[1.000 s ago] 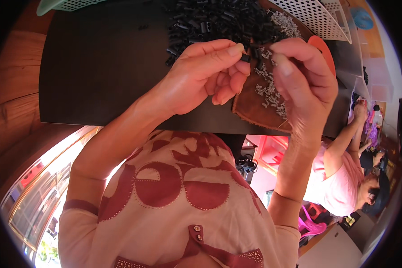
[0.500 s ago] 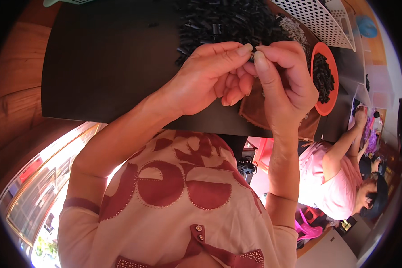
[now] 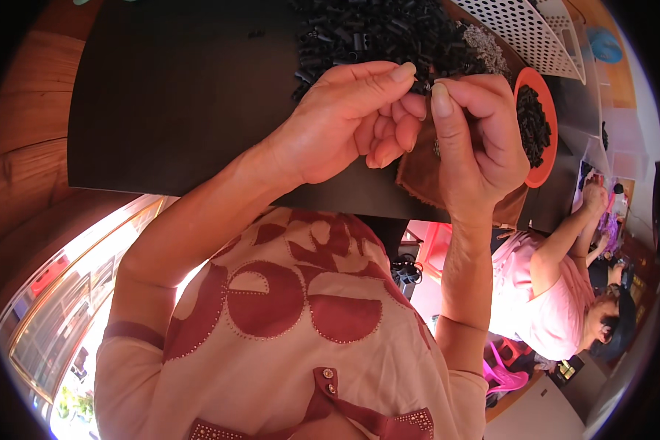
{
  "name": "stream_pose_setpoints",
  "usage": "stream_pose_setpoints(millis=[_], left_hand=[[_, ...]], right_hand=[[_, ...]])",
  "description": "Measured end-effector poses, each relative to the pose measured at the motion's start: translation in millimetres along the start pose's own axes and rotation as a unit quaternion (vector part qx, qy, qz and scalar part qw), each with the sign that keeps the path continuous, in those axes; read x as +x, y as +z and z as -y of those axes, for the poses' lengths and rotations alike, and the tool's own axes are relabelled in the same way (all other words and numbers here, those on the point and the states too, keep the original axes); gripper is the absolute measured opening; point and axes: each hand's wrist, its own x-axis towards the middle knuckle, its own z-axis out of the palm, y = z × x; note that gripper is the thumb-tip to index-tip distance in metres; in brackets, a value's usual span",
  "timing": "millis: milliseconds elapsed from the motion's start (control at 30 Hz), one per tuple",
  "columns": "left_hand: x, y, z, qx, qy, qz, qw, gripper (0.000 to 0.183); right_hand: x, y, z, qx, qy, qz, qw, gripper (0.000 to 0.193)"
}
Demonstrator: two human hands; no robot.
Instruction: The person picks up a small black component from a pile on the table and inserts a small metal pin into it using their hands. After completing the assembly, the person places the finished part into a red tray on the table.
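Observation:
Above the dark table [image 3: 176, 95] my two hands are raised with fingertips close together. My left hand [image 3: 352, 110] is closed in a pinch, thumb over the forefinger and the other fingers curled; what it grips is too small to name. Thumb and forefinger of my right hand [image 3: 484, 139] also press together, on something I cannot make out. Just beyond the fingers lies a heap of small black tube-like pieces [image 3: 374, 40]. Small silvery metal parts [image 3: 484, 45] lie at the heap's right. A brown cloth [image 3: 422, 180] shows beneath and between my hands.
An orange bowl [image 3: 551, 147] holding black pieces [image 3: 532, 121] stands right of my right hand. White perforated baskets [image 3: 517, 29] are at the far right. Small black bits [image 3: 256, 34] lie apart on the table. A person in pink [image 3: 546, 286] works at the right.
My fingertips have drawn slightly apart, the right hand shifting a little right and down. The pinches stay closed.

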Motion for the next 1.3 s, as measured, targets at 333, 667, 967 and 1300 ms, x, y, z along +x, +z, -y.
stream_pose_setpoints(millis=[333, 667, 967, 1300], left_hand=[[-2.4, -4.5, -0.4, 0.008, 0.012, 0.002, 1.0, 0.038], [-0.9, -1.1, -5.3, 0.075, 0.028, 0.004, 0.997, 0.035], [-5.5, -12.4, -34.5, -0.002, 0.104, -0.087, 0.991, 0.027], [-13.0, -33.9, -43.7, -0.054, 0.129, -0.062, 0.988, 0.031]], right_hand=[[2.4, 2.7, -0.9, -0.106, -0.125, 0.032, 0.986, 0.017], [15.2, -3.9, 11.0, -0.03, -0.03, 0.103, 0.994, 0.011], [17.7, -16.1, -0.7, -0.099, 0.053, 0.2, 0.973, 0.008], [-8.2, -11.3, 0.7, -0.147, 0.073, 0.266, 0.95, 0.013]])
